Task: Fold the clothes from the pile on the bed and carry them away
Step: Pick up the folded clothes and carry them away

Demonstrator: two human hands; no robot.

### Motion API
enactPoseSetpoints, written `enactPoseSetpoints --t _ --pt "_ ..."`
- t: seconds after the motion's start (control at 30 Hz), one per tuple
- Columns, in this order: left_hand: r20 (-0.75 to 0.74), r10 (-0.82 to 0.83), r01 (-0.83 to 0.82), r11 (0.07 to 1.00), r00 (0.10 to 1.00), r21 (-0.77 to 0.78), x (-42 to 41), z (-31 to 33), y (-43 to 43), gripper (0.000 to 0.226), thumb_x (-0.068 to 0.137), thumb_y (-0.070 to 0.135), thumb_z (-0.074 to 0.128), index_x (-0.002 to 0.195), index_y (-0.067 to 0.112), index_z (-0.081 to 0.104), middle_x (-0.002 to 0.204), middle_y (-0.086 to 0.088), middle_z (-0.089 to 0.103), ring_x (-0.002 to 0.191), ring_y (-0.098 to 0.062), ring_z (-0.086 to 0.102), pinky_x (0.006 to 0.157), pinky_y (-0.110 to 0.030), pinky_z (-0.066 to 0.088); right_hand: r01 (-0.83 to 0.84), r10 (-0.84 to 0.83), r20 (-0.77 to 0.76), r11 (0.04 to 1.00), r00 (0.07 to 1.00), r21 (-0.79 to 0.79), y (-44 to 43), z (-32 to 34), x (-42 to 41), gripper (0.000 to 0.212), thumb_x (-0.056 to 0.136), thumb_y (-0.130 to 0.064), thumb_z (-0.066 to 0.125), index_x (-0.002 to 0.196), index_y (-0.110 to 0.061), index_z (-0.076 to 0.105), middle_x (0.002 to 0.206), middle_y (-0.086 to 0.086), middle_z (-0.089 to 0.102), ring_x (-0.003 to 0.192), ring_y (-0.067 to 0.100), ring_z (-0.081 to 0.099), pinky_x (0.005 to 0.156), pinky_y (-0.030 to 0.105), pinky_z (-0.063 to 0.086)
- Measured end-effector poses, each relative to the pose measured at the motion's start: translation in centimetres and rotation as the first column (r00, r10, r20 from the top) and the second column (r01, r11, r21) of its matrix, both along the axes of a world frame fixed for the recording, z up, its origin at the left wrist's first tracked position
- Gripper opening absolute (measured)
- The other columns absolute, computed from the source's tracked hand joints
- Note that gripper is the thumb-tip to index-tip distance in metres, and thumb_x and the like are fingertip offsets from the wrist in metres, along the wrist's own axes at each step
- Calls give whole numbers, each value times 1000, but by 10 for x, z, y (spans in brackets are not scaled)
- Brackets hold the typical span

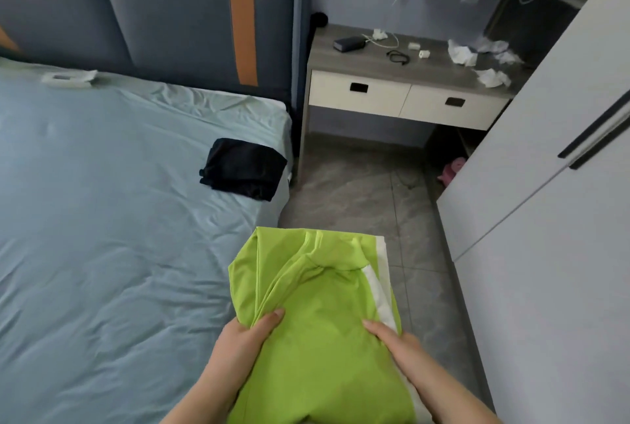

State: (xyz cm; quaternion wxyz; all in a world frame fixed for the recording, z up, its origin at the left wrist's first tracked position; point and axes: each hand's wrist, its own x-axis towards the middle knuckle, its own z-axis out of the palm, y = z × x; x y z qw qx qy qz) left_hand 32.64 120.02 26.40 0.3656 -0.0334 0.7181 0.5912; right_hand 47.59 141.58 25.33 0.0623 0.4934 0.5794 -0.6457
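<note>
step: carrying the folded green shirt (317,304) away.
hands: left hand (245,335), right hand (395,338) both pinch its sides.
next: level hold; black garment (243,169) waits far on bed (102,202).

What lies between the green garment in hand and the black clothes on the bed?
Between the green garment and the black clothes lies only bare, wrinkled blue sheet near the bed's edge, per the head view.

Soft cloth, hard tile.
Under my fingers (272,316) I see the green garment (317,321): smooth, faintly shiny cloth. Left of them the bed sheet (102,219) is matt, creased cloth; beyond them the floor tiles (358,191) gleam slightly.
</note>
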Motion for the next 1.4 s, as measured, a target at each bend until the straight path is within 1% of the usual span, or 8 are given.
enactPoseSetpoints --t 0.2,0.33,0.5,0.63,0.8,0.93,1.2,1.4 --pt "-5 25 -25 999 1000 -39 -91 -6 56 31 76 44 76 98 22 74 87 9 77 84 -12 73 79 -35 55 -21 21 2 1000 1000 -6 60 -1 -99 29 71 -46 77 85 -22 69 75 -6 76 69 11 73 58 21 53" --pt "15 80 -79 995 997 -53 -150 -14 98 32 76 45 76 97 21 74 86 7 77 83 -13 73 79 -34 56 -66 67 33 998 997 -9 108 -9 -169 37 69 -47 78 90 -18 71 82 0 77 81 20 73 80 34 57" --pt "36 204 -202 978 978 -59 -220 -24 160 35 76 47 76 98 21 74 87 8 77 83 -13 73 77 -33 55 -179 179 34 984 983 2 181 -21 -268 42 73 -42 76 102 -12 73 82 1 77 81 18 72 76 29 56" --pt "72 336 -332 941 939 -69 -270 -27 199 36 76 45 76 101 21 73 89 6 77 86 -16 73 81 -37 56 -309 309 69 951 949 -10 229 -19 -348 59 73 -51 75 111 -7 66 102 12 72 96 27 69 94 41 52" --pt "84 486 -479 873 870 -88 -319 -36 224 32 78 43 75 100 19 73 88 6 77 86 -16 73 80 -37 56 -448 449 90 894 889 -25 262 -18 -445 51 75 -45 75 107 -6 68 91 8 74 83 20 71 72 26 55" --pt "96 563 -555 826 821 -99 -358 -42 230 34 76 46 75 99 21 74 90 7 77 88 -16 72 84 -39 55 -518 519 92 855 850 -39 270 -27 -507 55 76 -43 75 113 -4 65 103 12 73 94 25 70 90 36 54" --pt "125 683 -674 730 720 -113 -438 -65 235 37 78 46 74 106 21 71 96 8 74 90 -11 68 70 -26 51 -657 660 129 750 740 -75 270 -39 -629 49 79 -39 74 115 -7 66 102 10 74 96 26 70 95 43 53" --pt "124 731 -714 682 671 -159 -484 -85 235 48 77 46 75 112 14 70 103 1 74 96 -20 68 94 -42 51 -720 730 122 684 673 -118 267 -56 -701 33 84 -28 71 110 -8 69 91 6 76 86 20 73 76 30 57"
